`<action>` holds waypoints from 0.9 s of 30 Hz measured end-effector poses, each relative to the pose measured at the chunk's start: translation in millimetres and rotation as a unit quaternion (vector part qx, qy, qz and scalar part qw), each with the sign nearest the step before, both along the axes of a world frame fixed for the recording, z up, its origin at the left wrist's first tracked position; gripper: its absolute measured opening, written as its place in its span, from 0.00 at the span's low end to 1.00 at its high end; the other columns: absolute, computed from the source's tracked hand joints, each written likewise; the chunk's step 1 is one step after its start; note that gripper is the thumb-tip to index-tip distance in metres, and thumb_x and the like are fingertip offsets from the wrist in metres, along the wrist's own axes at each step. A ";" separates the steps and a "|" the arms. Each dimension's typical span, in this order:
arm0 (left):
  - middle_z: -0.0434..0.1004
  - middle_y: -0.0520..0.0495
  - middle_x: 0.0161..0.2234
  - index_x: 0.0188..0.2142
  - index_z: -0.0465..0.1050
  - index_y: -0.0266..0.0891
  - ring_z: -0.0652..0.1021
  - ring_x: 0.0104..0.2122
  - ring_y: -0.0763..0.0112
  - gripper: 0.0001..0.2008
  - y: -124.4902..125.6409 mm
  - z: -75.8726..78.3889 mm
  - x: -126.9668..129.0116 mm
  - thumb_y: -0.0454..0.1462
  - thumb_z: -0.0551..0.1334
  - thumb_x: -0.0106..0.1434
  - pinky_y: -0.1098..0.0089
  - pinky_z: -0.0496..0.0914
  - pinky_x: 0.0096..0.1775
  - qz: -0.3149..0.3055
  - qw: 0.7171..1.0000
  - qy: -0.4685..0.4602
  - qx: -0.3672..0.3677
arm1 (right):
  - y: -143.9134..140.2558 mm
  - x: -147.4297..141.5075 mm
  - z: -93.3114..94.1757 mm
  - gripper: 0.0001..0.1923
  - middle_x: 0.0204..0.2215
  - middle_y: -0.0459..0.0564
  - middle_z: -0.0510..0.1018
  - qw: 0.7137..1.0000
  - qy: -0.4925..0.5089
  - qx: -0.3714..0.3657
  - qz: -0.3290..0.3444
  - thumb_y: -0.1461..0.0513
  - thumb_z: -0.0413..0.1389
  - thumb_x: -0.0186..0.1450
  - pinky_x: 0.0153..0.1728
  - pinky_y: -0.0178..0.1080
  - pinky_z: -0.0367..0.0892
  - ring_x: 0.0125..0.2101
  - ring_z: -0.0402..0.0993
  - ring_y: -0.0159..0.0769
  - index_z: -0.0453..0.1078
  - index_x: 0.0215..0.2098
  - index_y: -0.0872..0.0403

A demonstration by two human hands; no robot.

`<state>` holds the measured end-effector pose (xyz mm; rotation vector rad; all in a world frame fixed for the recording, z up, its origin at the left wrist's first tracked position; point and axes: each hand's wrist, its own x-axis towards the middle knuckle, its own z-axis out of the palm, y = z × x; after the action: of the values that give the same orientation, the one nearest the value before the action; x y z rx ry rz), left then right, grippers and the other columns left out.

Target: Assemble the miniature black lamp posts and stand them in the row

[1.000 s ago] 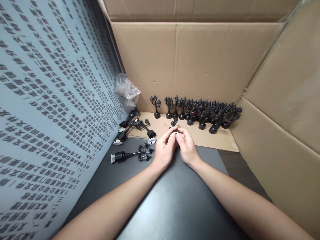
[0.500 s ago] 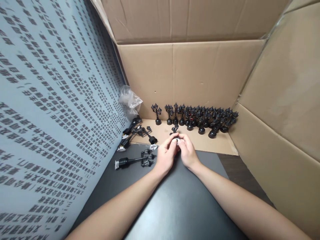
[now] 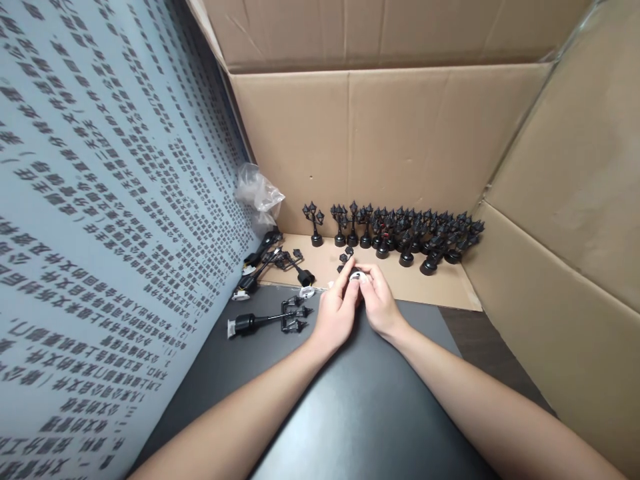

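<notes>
Head view. Both forearms reach in from the lower corners, angled inward, and meet ahead over the far part of the dark surface point(image 3: 320, 413). Hands close together, almost touching at the fingertips, wrists apart.

Left hand point(image 3: 336, 313): fingers curled, thumb extended forward. Closed on a small black lamp point(image 3: 358, 275), thumb tip at the lower edge of its round white base, which faces back toward the wearer. Right hand point(image 3: 381, 303): mirrors it, fingers bent around the far side, thumb against the same base. Both grip the one lamp between them. Its stem is hidden by the fingers; black lamp heads point(image 3: 345, 257) show just beyond the left fingertips.

Lamp's place: in front of the wearer, near the edge where the dark surface meets the cardboard sheet point(image 3: 325, 260).

Beside the left hand, a three-headed lamp point(image 3: 260, 321) lies on its side, heads toward the hand, pale piece at its base end. Farther left, more lamps point(image 3: 257, 270) lie in a loose heap, white discs point(image 3: 241, 295) among them; clear plastic bag point(image 3: 257, 192) behind. Beyond the hands, a row of finished-looking upright lamps point(image 3: 353, 237) stands along the back cardboard wall point(image 3: 400, 133), densest to the right, one of them leaning. Printed sheet point(image 3: 100, 200) flanks the left side.
</notes>
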<state>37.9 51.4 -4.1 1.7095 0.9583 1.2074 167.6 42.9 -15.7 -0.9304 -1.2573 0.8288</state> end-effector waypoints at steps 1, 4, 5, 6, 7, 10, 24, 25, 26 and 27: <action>0.75 0.40 0.66 0.72 0.65 0.44 0.78 0.62 0.57 0.28 -0.5 0.1 -0.1 0.49 0.57 0.77 0.56 0.67 0.67 0.000 1.000 0.009 0.003 | 0.2 0.4 -0.5 0.15 0.48 0.54 0.80 1.000 -0.002 0.002 -0.003 0.51 0.52 0.77 0.50 0.45 0.75 0.48 0.79 0.42 0.69 0.54 0.52; 0.78 0.40 0.63 0.72 0.66 0.43 0.79 0.59 0.57 0.28 -1.6 2.1 -0.3 0.49 0.57 0.77 0.56 0.70 0.64 0.005 1.000 0.018 0.016 | 0.2 0.6 -2.2 0.16 0.47 0.53 0.80 1.000 0.003 -0.004 0.004 0.51 0.52 0.77 0.47 0.43 0.75 0.46 0.79 0.40 0.68 0.55 0.52; 0.79 0.40 0.61 0.71 0.68 0.43 0.80 0.58 0.57 0.27 -1.8 3.1 -0.3 0.49 0.57 0.77 0.57 0.71 0.63 0.010 1.000 0.016 0.021 | 0.0 0.3 -2.8 0.16 0.45 0.52 0.80 1.000 0.008 -0.010 0.014 0.51 0.52 0.77 0.42 0.41 0.76 0.42 0.79 0.39 0.67 0.56 0.52; 0.81 0.40 0.59 0.69 0.70 0.43 0.80 0.57 0.57 0.27 -2.0 4.0 -0.4 0.49 0.58 0.77 0.57 0.72 0.61 0.016 0.999 0.012 0.027 | -0.2 -0.1 -3.2 0.16 0.42 0.51 0.80 0.999 0.013 -0.016 0.024 0.50 0.52 0.78 0.37 0.40 0.75 0.38 0.78 0.37 0.67 0.56 0.52; 0.82 0.40 0.57 0.68 0.71 0.43 0.81 0.56 0.57 0.26 -2.1 4.7 -0.4 0.49 0.58 0.77 0.58 0.74 0.60 0.021 0.999 0.007 0.031 | -0.5 -0.5 -3.6 0.17 0.40 0.49 0.79 0.999 0.017 -0.021 0.033 0.50 0.52 0.78 0.33 0.38 0.73 0.33 0.76 0.35 0.66 0.56 0.52; 0.85 0.41 0.49 0.66 0.74 0.41 0.82 0.51 0.57 0.25 -2.0 4.9 -0.4 0.50 0.58 0.76 0.59 0.76 0.55 0.031 0.999 -0.003 0.040 | -1.0 -1.6 -3.8 0.17 0.34 0.45 0.76 0.999 0.020 -0.023 0.042 0.49 0.52 0.77 0.26 0.35 0.68 0.26 0.70 0.31 0.65 0.55 0.52; 0.81 0.47 0.34 0.69 0.71 0.41 0.77 0.30 0.67 0.32 -0.9 3.6 3.4 0.55 0.58 0.75 0.67 0.74 0.34 0.008 0.997 -0.064 -0.038 | -2.4 -1.7 -3.8 0.17 0.38 0.49 0.81 0.998 0.026 -0.035 0.036 0.48 0.53 0.76 0.34 0.39 0.75 0.33 0.78 0.37 0.67 0.56 0.49; 0.79 0.48 0.32 0.68 0.72 0.40 0.75 0.27 0.68 0.32 -1.0 4.7 4.0 0.56 0.59 0.74 0.68 0.73 0.32 0.009 0.997 -0.071 -0.041 | -2.8 -2.1 -3.4 0.18 0.37 0.48 0.80 0.998 0.031 -0.037 0.040 0.48 0.53 0.76 0.32 0.39 0.74 0.32 0.77 0.37 0.67 0.56 0.49; 0.78 0.48 0.30 0.67 0.73 0.40 0.74 0.26 0.69 0.31 -1.0 5.6 4.4 0.56 0.59 0.74 0.69 0.72 0.30 0.011 0.996 -0.075 -0.039 | -3.1 -2.4 -2.9 0.18 0.36 0.47 0.80 0.998 0.034 -0.038 0.042 0.48 0.53 0.76 0.31 0.38 0.73 0.30 0.76 0.36 0.67 0.57 0.49; 0.78 0.48 0.30 0.66 0.74 0.40 0.73 0.26 0.69 0.30 -1.0 6.3 4.7 0.56 0.59 0.74 0.69 0.72 0.30 0.015 0.996 -0.076 -0.033 | -3.3 -2.8 -2.4 0.19 0.36 0.47 0.79 0.998 0.036 -0.037 0.041 0.48 0.54 0.76 0.30 0.38 0.73 0.29 0.76 0.36 0.67 0.57 0.49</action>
<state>42.6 50.4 2.2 1.5332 0.9244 1.2918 164.8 39.6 -18.2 -0.9037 -1.2155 0.9719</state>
